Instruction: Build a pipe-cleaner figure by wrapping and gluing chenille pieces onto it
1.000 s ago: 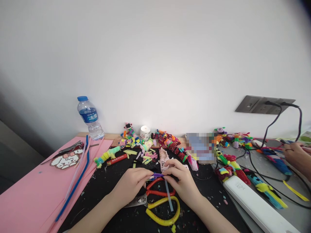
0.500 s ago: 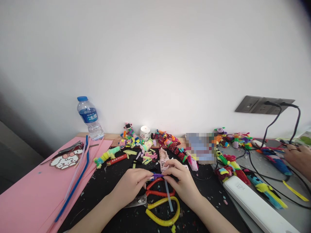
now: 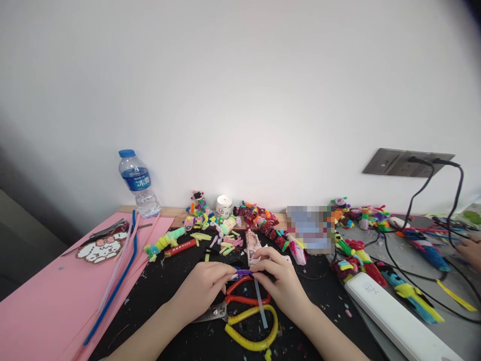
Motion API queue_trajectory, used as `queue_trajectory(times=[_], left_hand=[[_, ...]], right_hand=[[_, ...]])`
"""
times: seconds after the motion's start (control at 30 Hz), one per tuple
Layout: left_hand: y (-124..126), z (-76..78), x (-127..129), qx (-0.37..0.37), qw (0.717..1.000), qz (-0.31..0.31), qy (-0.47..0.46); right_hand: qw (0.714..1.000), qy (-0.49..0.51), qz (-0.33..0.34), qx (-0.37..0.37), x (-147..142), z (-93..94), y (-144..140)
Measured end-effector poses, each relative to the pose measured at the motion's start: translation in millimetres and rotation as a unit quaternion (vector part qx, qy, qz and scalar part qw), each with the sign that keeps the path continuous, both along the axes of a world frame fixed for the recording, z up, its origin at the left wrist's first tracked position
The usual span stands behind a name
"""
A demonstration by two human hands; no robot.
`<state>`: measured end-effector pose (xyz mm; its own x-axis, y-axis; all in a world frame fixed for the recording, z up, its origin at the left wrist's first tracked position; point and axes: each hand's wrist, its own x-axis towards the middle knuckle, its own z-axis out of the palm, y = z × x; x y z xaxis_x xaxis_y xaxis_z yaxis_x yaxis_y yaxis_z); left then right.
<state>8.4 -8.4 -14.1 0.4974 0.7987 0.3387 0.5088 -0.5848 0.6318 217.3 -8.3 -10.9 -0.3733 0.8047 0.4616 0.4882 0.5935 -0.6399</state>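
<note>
A short purple pipe cleaner piece [image 3: 244, 273] is pinched between my two hands over the black mat [image 3: 315, 311]. My left hand [image 3: 205, 283] grips its left end with thumb and fingertips closed. At the right end, the thumb and index finger of my right hand [image 3: 277, 276] are closed on it as well. Beneath my hands lie scissors [image 3: 276, 328] with one red and one yellow handle, their blades pointing left and partly hidden by my left wrist. A translucent stick [image 3: 260, 303] slants down beside my right hand.
Pink sheets [image 3: 33, 296] with a blue pipe cleaner [image 3: 112, 296] lie left, near a water bottle [image 3: 136, 179]. Fuzzy coloured figures [image 3: 270, 228] line the back. At right are a white power bank [image 3: 394, 313], black cables [image 3: 406, 281] and another person's hand [image 3: 470, 250].
The other person's hand at the right edge has moved right and slightly down, partly out of view. My own hands have barely moved and keep hold of the purple pipe cleaner piece.
</note>
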Motion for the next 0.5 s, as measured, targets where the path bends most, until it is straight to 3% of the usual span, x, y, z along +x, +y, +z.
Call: queue_trajectory(times=[0.5], left_hand=[[-0.5, 1.3, 0.5, -0.028, 0.999, 0.018, -0.008]], right_hand=[[1.0, 0.006, -0.002, -0.009, 0.5, 0.6, -1.9]])
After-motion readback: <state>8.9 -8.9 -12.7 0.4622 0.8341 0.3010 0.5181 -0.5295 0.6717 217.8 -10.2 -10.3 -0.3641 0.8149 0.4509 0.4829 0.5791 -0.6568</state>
